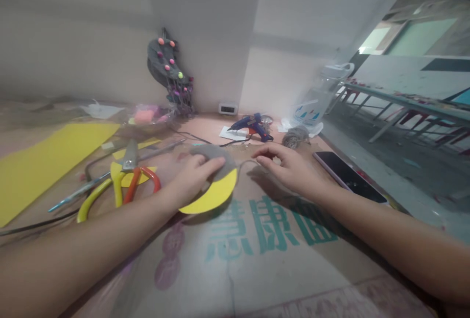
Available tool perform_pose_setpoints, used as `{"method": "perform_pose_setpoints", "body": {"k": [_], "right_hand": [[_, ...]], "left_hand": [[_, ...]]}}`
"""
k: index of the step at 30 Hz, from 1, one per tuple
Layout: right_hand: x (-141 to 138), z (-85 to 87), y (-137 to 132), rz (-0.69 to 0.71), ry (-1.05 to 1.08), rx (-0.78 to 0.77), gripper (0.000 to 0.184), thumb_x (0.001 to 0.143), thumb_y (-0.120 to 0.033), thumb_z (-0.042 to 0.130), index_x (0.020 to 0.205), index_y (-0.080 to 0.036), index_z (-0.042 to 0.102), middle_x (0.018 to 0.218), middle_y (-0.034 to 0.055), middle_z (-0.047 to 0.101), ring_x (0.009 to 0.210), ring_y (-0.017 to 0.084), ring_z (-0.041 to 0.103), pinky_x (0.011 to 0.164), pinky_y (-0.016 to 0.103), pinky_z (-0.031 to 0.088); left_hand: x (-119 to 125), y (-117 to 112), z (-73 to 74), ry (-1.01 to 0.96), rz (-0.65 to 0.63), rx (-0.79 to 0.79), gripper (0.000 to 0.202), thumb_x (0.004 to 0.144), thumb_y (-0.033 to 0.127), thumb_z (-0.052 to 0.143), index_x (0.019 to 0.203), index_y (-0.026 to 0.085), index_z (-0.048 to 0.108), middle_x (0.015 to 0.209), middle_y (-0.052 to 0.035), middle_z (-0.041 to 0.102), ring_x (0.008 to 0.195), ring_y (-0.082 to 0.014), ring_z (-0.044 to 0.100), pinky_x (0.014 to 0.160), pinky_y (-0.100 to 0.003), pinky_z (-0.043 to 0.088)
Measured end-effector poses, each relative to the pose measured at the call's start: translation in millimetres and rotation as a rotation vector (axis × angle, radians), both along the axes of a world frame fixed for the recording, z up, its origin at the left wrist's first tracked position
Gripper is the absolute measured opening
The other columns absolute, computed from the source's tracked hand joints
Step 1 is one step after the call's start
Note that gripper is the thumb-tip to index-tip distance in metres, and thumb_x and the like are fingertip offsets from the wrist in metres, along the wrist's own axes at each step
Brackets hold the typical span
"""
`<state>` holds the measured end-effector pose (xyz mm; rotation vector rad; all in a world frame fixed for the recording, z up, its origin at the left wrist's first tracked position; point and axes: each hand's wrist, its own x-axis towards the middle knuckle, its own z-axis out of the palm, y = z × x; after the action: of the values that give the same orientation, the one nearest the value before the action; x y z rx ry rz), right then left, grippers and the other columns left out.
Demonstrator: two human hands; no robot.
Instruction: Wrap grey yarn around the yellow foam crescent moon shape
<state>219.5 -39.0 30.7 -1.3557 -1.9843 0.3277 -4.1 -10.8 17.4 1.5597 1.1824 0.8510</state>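
Head view, only cam.

Left hand (194, 178) is lying palm down on the grey felt piece (215, 153). Fingers are loosely bent and pressing on top of it, not wrapping around it.

The felt is sitting on a yellow foam disc (216, 196). The disc is sticking out from under the hand at 5 o'clock. The stack is sitting mid-frame on the cardboard sheet (257, 259) with teal print.

Right hand (290, 166) is sitting at 3 o'clock of the felt, near it and not touching it. It's spread open, palm down, holding nothing, fingertips resting on the cardboard. A thin grey strand (245, 163) is running from the felt edge toward those fingertips. Can't tell if they're touching it.

Around the stack:
- Two pairs of scissors (123, 181), yellow and orange handles, are lying crossed at 9 o'clock, just beside my left wrist.
- Yellow foam sheet (40, 161) is lying farther out at 9 o'clock.
- Blue glue gun (251, 124) is resting on white paper at 1 o'clock, cord trailing left.
- Grey yarn ball (295, 136) is sitting at 2 o'clock, just past my right hand.
- Phone (347, 176) is lying screen up, dark, at 3 o'clock beyond the right hand, by the table edge.
- Grey felt hanging with coloured pom-poms (169, 68) is leaning against the wall at 11 o'clock.
- Clear plastic jug (323, 95) is standing at 2 o'clock, far back.
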Motion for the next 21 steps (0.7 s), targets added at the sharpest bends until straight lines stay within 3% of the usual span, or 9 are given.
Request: {"method": "perform_pose_setpoints", "body": {"k": [1, 4, 6, 12, 16, 19, 21], "right_hand": [[1, 2.5, 1, 0.02, -0.056, 0.026, 0.014, 0.089, -0.023, 0.052, 0.093, -0.018, 0.065, 0.093, 0.0042, 0.067, 0.085, 0.016, 0.06, 0.073, 0.027, 0.045], [0, 8.6, 11, 0.062, -0.165, 0.041, 0.02, 0.09, -0.021, 0.051, 0.103, -0.018, 0.065, 0.103, 0.0064, 0.069, 0.091, 0.017, 0.062, 0.079, 0.029, 0.047], [-5, 10.7, 25, 0.093, -0.219, -0.007, 0.023, 0.089, -0.02, 0.051, 0.108, -0.018, 0.064, 0.105, 0.0067, 0.069, 0.093, 0.018, 0.063, 0.08, 0.03, 0.048], [-48, 6.9, 74, 0.333, -0.316, -0.187, 0.029, 0.085, -0.018, 0.056, 0.113, -0.015, 0.064, 0.105, 0.0075, 0.07, 0.087, 0.016, 0.064, 0.075, 0.026, 0.047], [-81, 2.1, 99, 0.385, -0.353, -0.269, 0.02, 0.077, -0.012, 0.066, 0.095, -0.018, 0.071, 0.089, 0.0002, 0.072, 0.083, 0.016, 0.065, 0.072, 0.024, 0.046], [-97, -3.6, 113, 0.328, -0.385, -0.329, 0.005, 0.081, -0.019, 0.066, 0.082, -0.019, 0.071, 0.069, -0.0014, 0.069, 0.069, 0.017, 0.064, 0.066, 0.028, 0.047], [-101, -8.8, 118, 0.274, -0.377, -0.342, 0.014, 0.088, -0.028, 0.061, 0.084, -0.017, 0.068, 0.076, 0.0008, 0.068, 0.071, 0.015, 0.064, 0.068, 0.029, 0.051]], "left_hand": [[1, -2, -2.0, 0.023, -0.011, -0.007, 0.03, 0.074, 0.044, 0.061, 0.063, 0.016, 0.062, 0.06, -0.001, 0.063, 0.057, -0.0169, 0.057, 0.049, -0.024, 0.04], [1, -3, -10.0, 0.081, -0.245, 0.031, 0.035, 0.077, 0.048, 0.058, 0.076, 0.014, 0.067, 0.073, -0.0038, 0.068, 0.066, -0.0182, 0.06, 0.055, -0.025, 0.043], [0, -1, -14.4, 0.094, -0.282, 0.025, 0.039, 0.08, 0.051, 0.055, 0.082, 0.014, 0.067, 0.075, -0.0046, 0.068, 0.067, -0.0181, 0.06, 0.055, -0.025, 0.043], [-1, 1, -15.4, 0.118, -0.221, 0.037, 0.04, 0.08, 0.054, 0.057, 0.073, 0.015, 0.063, 0.064, -0.0007, 0.061, 0.055, -0.0129, 0.052, 0.049, -0.022, 0.038], [1, -1, -11.1, 0.105, -0.203, 0.039, 0.039, 0.079, 0.051, 0.058, 0.063, 0.016, 0.058, 0.054, 0.0027, 0.054, 0.047, -0.0103, 0.045, 0.042, -0.021, 0.03], [3, -1, -9.6, 0.091, -0.208, 0.008, 0.038, 0.079, 0.05, 0.058, 0.06, 0.017, 0.056, 0.049, 0.0038, 0.051, 0.043, -0.0093, 0.042, 0.041, -0.021, 0.027], [3, -1, -10.0, 0.07, -0.212, -0.003, 0.037, 0.08, 0.049, 0.058, 0.063, 0.017, 0.057, 0.049, 0.0039, 0.051, 0.043, -0.0091, 0.041, 0.041, -0.021, 0.028]]}}
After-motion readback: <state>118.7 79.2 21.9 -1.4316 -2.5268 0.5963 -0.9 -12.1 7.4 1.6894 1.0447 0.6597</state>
